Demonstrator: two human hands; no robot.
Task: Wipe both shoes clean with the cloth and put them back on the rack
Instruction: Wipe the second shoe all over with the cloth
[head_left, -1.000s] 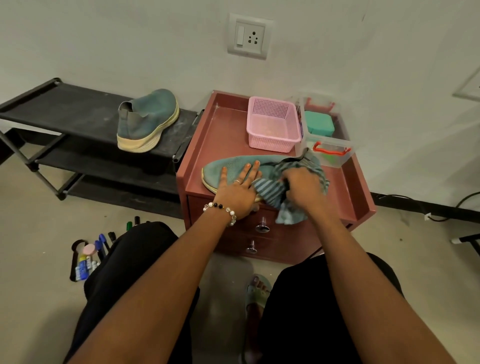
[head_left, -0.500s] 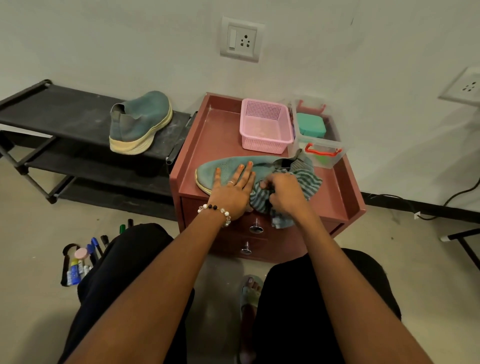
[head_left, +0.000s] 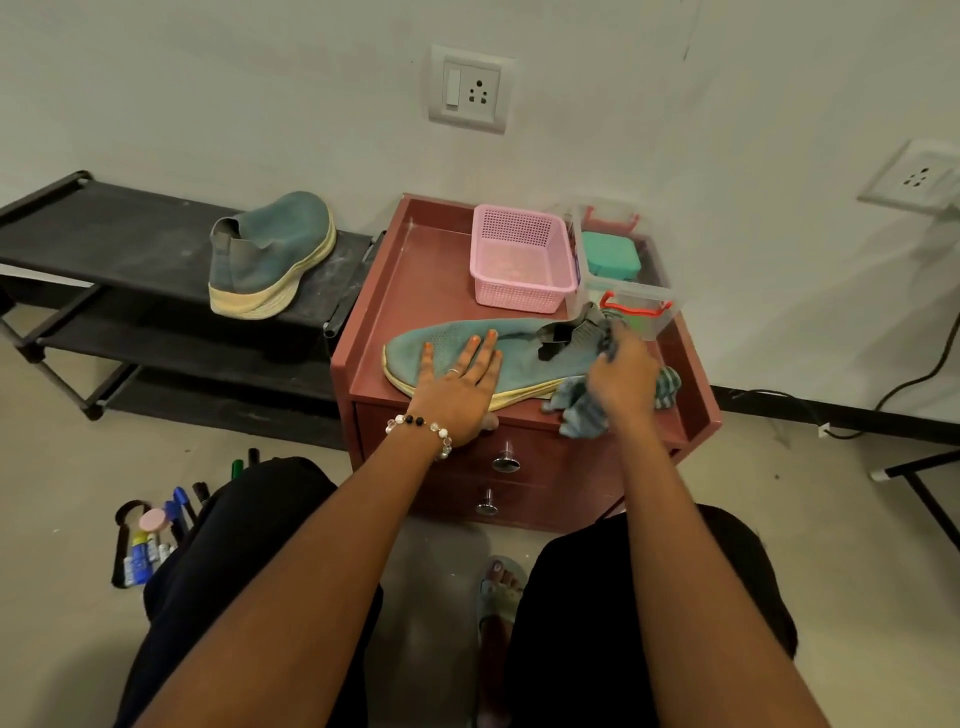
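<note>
Teal knit slip-on shoe (head_left: 519, 345) lying on its side on the reddish-brown drawer cabinet (head_left: 415, 291), held and wiped.

Left hand (head_left: 460, 387) lies flat with fingers spread on the shoe's forepart; right hand (head_left: 621, 374) grips the striped grey-green cloth (head_left: 579, 408) at the heel end. The second teal shoe (head_left: 270, 254) stands upright on the black shoe rack (head_left: 119, 239), left of the cabinet; a pink plastic mesh basket (head_left: 522, 260) sits on the cabinet's rear.

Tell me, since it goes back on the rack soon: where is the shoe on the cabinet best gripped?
Probably at the heel collar, from above on the right. The shoe lies on its side, opening exposed there, giving fingers an edge to hook; the toe is smooth and flat.
</note>
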